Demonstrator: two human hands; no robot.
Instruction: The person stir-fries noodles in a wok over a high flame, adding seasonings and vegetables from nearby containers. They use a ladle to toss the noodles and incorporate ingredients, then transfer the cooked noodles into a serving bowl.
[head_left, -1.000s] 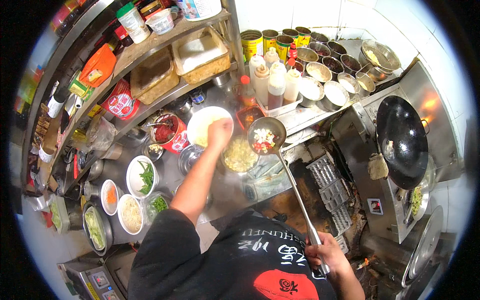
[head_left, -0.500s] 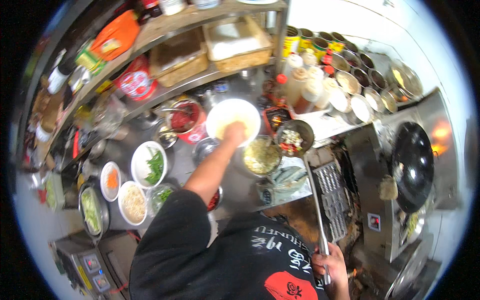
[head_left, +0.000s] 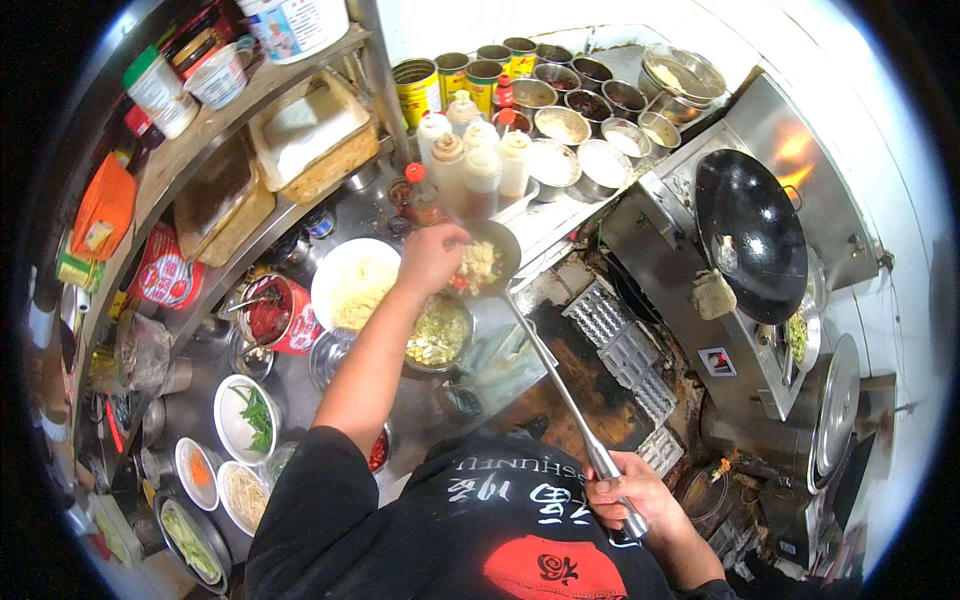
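The right hand (head_left: 632, 492) has its grip closed around the handle end of a round-bowled, long-handled steel ladle (head_left: 556, 378). The ladle's bowl end is positioned above the right edge of the grey steel counter (head_left: 300, 390) and contains pale yellow crumbs (head_left: 484, 260). The left hand (head_left: 435, 255) is over the bowl end's left rim; whether its grip pinches anything cannot be determined.

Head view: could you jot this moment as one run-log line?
left hand: at ladle bowl | right hand: gripping ladle handle | in bowl: pale and red pieces
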